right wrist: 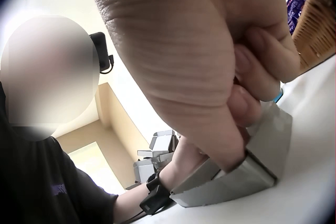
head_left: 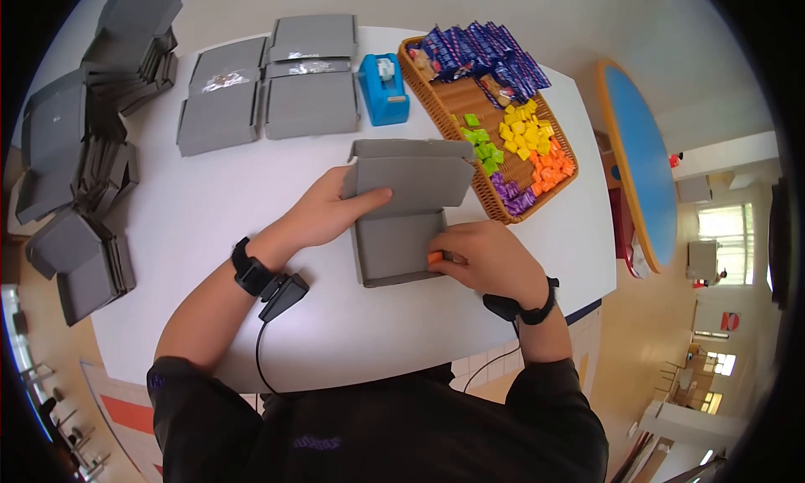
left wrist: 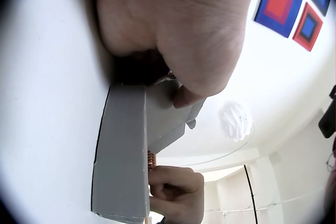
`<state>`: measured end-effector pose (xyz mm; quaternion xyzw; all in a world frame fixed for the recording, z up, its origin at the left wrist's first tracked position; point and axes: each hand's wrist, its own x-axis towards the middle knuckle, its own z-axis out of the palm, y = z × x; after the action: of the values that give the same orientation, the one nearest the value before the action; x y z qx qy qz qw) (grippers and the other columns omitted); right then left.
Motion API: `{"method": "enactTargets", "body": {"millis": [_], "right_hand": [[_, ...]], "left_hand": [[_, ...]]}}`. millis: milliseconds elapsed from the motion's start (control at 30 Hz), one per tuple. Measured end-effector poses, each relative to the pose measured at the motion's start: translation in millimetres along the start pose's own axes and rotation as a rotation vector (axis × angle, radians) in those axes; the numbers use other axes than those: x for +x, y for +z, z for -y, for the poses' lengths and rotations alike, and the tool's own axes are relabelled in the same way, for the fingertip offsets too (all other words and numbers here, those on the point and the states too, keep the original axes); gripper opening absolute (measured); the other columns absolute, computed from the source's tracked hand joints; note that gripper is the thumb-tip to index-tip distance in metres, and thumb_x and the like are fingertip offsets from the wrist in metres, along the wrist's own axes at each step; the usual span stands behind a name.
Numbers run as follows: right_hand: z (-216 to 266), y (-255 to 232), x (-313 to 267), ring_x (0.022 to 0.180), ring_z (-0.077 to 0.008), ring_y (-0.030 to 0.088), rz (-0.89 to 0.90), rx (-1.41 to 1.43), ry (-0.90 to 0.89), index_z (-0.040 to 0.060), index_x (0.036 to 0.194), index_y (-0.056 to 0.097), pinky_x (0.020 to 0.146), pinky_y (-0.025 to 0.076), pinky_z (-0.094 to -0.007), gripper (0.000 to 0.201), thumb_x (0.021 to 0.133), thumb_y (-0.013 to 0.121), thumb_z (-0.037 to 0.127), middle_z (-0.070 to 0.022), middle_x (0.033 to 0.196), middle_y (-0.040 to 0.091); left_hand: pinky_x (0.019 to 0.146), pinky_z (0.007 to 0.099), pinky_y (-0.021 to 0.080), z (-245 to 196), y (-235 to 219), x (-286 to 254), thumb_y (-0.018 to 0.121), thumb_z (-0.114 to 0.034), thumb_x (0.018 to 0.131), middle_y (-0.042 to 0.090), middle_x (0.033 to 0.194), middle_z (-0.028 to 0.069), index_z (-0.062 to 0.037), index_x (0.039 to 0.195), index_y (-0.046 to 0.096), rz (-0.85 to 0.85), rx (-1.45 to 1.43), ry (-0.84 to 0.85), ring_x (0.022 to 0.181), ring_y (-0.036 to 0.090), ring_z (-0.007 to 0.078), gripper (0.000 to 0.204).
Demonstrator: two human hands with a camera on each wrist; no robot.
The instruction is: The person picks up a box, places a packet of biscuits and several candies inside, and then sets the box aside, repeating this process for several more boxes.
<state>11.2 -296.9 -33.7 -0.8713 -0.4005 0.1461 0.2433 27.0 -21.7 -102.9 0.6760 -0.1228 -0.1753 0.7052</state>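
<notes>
A grey cardboard box [head_left: 398, 244] stands on the white table in front of the person, its lid [head_left: 411, 181] raised at the far side. The left hand [head_left: 331, 206] grips the lid's left edge, thumb laid across the inner face and the other fingers hidden behind the cardboard. Over the right part of the box, the right hand [head_left: 495, 261] pinches a small orange wrapped sweet [head_left: 434, 257] between thumb and fingers. In the right wrist view, that thumb dips inside the box wall [right wrist: 231, 184]. Bare grey cardboard shows across the visible box floor.
A wicker basket [head_left: 436, 114] holds blue packets [head_left: 482, 51] plus yellow [head_left: 527, 131], green [head_left: 482, 143], orange [head_left: 551, 168] and purple sweets [head_left: 511, 194]. A blue tape dispenser [head_left: 386, 97] stands beside closed grey boxes [head_left: 310, 101]. Open boxes [head_left: 63, 139] are stacked at left.
</notes>
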Motion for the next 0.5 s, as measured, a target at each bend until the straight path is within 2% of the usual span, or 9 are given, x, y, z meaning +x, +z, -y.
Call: {"method": "enactTargets", "body": {"millis": [167, 267, 367, 433, 500], "right_hand": [[-5.8, -4.8, -0.5, 0.076, -0.0250, 0.066, -0.024, 0.028, -0.110, 0.0078, 0.095, 0.068, 0.066, 0.051, -0.0349, 0.016, 0.084, 0.079, 0.006, -0.0054, 0.089, 0.066], [-5.3, -17.4, 1.8, 0.075, -0.0179, 0.065, 0.040, 0.271, 0.017, 0.0078, 0.096, 0.068, 0.068, 0.051, -0.0310, 0.016, 0.086, 0.079, 0.003, -0.0017, 0.089, 0.066], [-15.9, -36.5, -4.2, 0.073, -0.0127, 0.064, -0.271, 0.505, 0.079, 0.0072, 0.100, 0.068, 0.067, 0.051, -0.0288, 0.015, 0.089, 0.076, 0.002, -0.0022, 0.098, 0.069], [-39.6, -49.1, -9.3, 0.071, -0.0086, 0.062, -0.598, 0.508, 0.160, 0.0062, 0.103, 0.069, 0.066, 0.050, -0.0252, 0.016, 0.090, 0.075, -0.001, -0.0033, 0.091, 0.069], [-71.1, -75.0, -19.5, 0.072, -0.0126, 0.066, -0.776, -0.020, 0.297, 0.0033, 0.102, 0.069, 0.068, 0.053, -0.0264, 0.014, 0.090, 0.074, 0.000, -0.0069, 0.085, 0.070]], "left_hand": [[0.102, 0.0335, 0.050, 0.8, -0.8, 0.2, 0.066, -0.025, 0.104, 0.073, 0.123, 0.0110, 0.0025, 0.134, 0.065, -0.007, 0.046, -0.017, 0.113, 0.066, 0.0179, 0.040], [0.101, 0.0338, 0.050, 2.1, 0.2, 1.5, 0.066, -0.024, 0.104, 0.073, 0.123, 0.0103, 0.0022, 0.133, 0.066, -0.026, 0.017, 0.013, 0.113, 0.066, 0.0175, 0.039], [0.101, 0.0343, 0.050, 4.7, 0.6, 2.5, 0.066, -0.022, 0.104, 0.073, 0.124, 0.0100, 0.0022, 0.133, 0.066, -0.013, -0.026, -0.020, 0.113, 0.065, 0.0176, 0.038], [0.101, 0.0343, 0.050, 1.7, -0.7, 0.8, 0.066, -0.021, 0.104, 0.072, 0.124, 0.0100, 0.0023, 0.133, 0.065, -0.016, 0.040, 0.001, 0.114, 0.065, 0.0177, 0.037], [0.101, 0.0341, 0.050, 2.0, -1.3, 0.4, 0.066, -0.021, 0.104, 0.072, 0.125, 0.0100, 0.0025, 0.134, 0.065, -0.013, 0.031, -0.010, 0.115, 0.065, 0.0178, 0.038]]}}
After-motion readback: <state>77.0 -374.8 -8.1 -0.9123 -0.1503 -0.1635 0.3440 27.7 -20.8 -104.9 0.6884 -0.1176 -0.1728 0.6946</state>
